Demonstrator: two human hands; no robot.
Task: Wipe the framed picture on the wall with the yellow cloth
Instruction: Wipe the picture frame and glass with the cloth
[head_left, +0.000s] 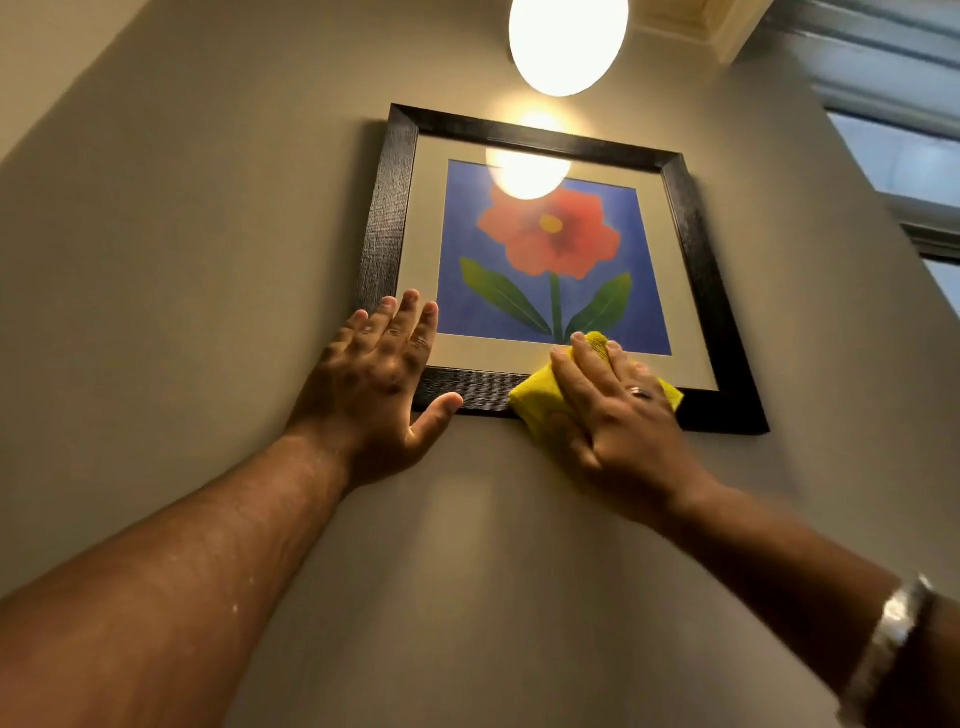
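Observation:
A framed picture (395, 208) with a black frame hangs on the beige wall, showing a red flower with green leaves on blue. My left hand (376, 379) lies flat and spread over the frame's lower left corner, with the thumb under the bottom rail. My right hand (618, 410) presses a folded yellow cloth (535, 402) against the bottom rail and lower mat, right of centre. Much of the cloth is hidden under the palm and fingers.
A glowing round lamp (569, 41) hangs above the picture and reflects in its glass. A window (898, 156) stands at the upper right. Bare wall (182, 260) spreads left of and below the frame.

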